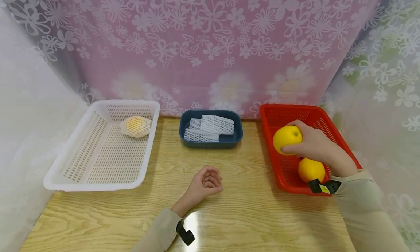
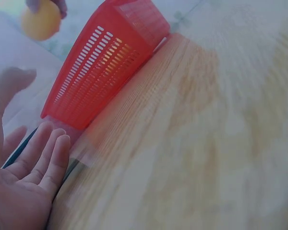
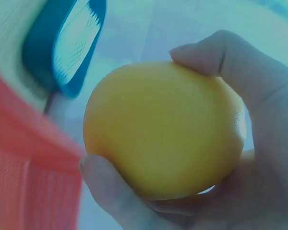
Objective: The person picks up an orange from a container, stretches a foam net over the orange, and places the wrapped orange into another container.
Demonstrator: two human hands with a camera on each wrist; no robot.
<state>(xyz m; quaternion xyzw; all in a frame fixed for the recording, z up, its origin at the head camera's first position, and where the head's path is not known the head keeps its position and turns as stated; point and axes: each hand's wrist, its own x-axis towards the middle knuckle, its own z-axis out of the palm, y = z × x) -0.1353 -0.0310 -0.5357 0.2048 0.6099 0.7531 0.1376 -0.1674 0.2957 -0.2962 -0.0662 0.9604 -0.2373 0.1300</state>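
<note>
My right hand [image 1: 310,141] grips a round yellow citrus fruit [image 3: 158,129], thumb on one side and fingers on the other. A small greenish stem end shows on the fruit in the head view. It is held up over the red basket [image 1: 284,177], above its rim in the left wrist view. A second yellow-orange fruit [image 1: 311,170] lies in that basket under my right wrist. My left hand [image 1: 204,184] is over the wooden table's middle, fingers loosely curled and nothing in them.
At the left, a white basket [image 1: 70,172] holds a fruit in a white foam net [image 1: 136,126]. Between the baskets, at the back, sits a dark blue tray [image 1: 211,144] with several empty foam nets [image 1: 218,124]. A pink flowered curtain [image 1: 203,62] hangs right behind them.
</note>
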